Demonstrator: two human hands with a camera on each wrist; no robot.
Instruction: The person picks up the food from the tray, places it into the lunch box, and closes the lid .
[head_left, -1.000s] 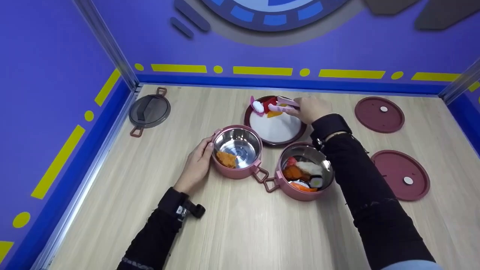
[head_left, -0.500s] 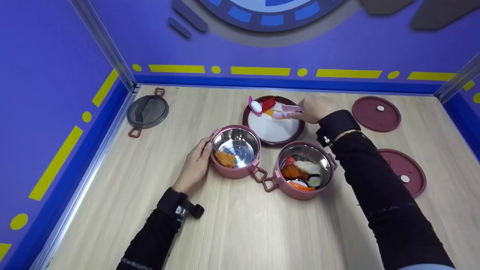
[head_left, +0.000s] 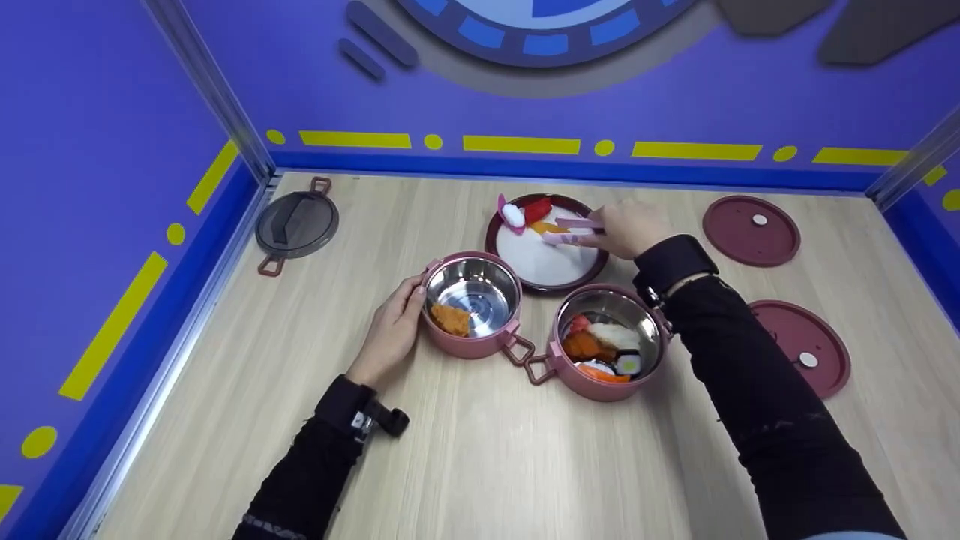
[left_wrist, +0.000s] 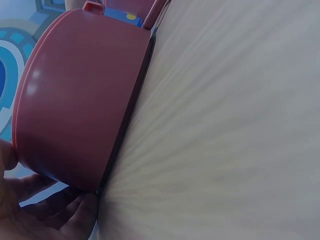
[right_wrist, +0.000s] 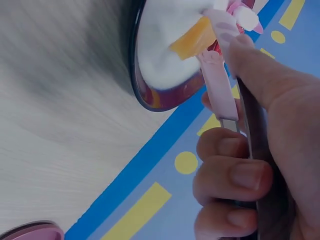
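Note:
My left hand (head_left: 394,330) holds the left side of a pink steel-lined pot (head_left: 474,346), thumb by the rim and fingers round the wall. A breaded fried piece (head_left: 450,319) lies in that pot. My right hand (head_left: 634,229) grips tongs (right_wrist: 220,87) with pale pink tips above a white plate (head_left: 544,259) with a dark red rim. The tips stand apart at a yellow-orange food piece (right_wrist: 195,40); I cannot tell whether they pinch it. Beyond it on the plate are a red piece (head_left: 537,211) and a white oval piece (head_left: 513,215) with pink edges.
A second pink pot (head_left: 600,388) at right holds several toy foods, including a sushi roll (head_left: 628,363). Two dark red lids (head_left: 752,231) lie further right. A grey see-through lid (head_left: 298,223) with handles lies far left. Blue-purple walls (head_left: 525,112) bound the table.
My right hand has drawn the tongs slightly rightward and back, away from the red piece to the yellow-orange piece. The left hand and both pots have stayed put.

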